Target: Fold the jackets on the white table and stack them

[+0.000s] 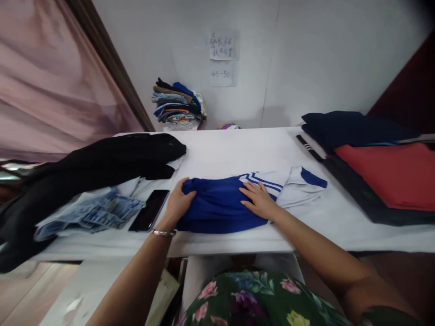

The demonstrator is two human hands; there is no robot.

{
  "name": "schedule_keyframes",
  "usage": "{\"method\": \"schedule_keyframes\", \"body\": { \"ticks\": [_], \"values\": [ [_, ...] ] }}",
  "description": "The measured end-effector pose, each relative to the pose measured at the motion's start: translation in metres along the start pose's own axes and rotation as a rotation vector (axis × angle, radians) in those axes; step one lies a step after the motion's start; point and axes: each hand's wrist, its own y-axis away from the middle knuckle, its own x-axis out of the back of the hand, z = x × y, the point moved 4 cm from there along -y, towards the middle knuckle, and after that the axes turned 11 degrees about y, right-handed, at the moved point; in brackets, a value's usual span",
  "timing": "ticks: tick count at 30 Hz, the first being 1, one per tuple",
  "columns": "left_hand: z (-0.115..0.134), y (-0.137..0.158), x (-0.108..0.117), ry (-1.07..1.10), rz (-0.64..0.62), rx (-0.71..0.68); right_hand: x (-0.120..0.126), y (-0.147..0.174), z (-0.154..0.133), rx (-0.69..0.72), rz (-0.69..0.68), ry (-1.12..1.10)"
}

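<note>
A blue and white shirt (217,208) with striped trim lies on the white table in front of me, folded into a long shape. Its white part with a blue-edged end reaches out to the right. At the shirt's left edge, my left hand (178,203) grips the blue fabric, thumb on top and the other fingers partly hidden. My right hand (262,201) rests flat on the blue part by the white stripes, fingers spread. Just left of my left hand is a dark phone (150,210).
On the left lie a black garment (112,156) and blue denim (98,213). Folded clothes, including a red piece (394,176) and a navy one (353,129), are stacked at the right. Another clothes pile (178,104) stands beyond the table's back edge. Paper notes (223,45) hang on the wall.
</note>
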Motion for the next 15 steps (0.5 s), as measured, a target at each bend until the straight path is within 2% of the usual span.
{"method": "schedule_keyframes", "body": {
  "ticks": [3, 5, 9, 12, 15],
  "values": [
    [0.006, -0.023, 0.023, -0.083, 0.100, -0.050, 0.006, 0.000, -0.006, 0.008, -0.018, -0.038],
    [0.001, -0.036, 0.029, -0.198, 0.061, -0.009, 0.007, 0.001, -0.010, 0.026, -0.047, -0.045],
    [-0.023, -0.045, 0.022, -0.351, -0.130, 0.114, 0.006, 0.009, -0.013, 0.044, -0.089, -0.053],
    [-0.035, -0.042, 0.020, -0.390, -0.131, 0.156, 0.009, 0.019, -0.008, 0.024, -0.077, -0.065],
    [-0.042, -0.042, 0.021, -0.410, -0.107, 0.191, 0.014, 0.037, 0.008, -0.051, -0.043, -0.034]
  ]
}}
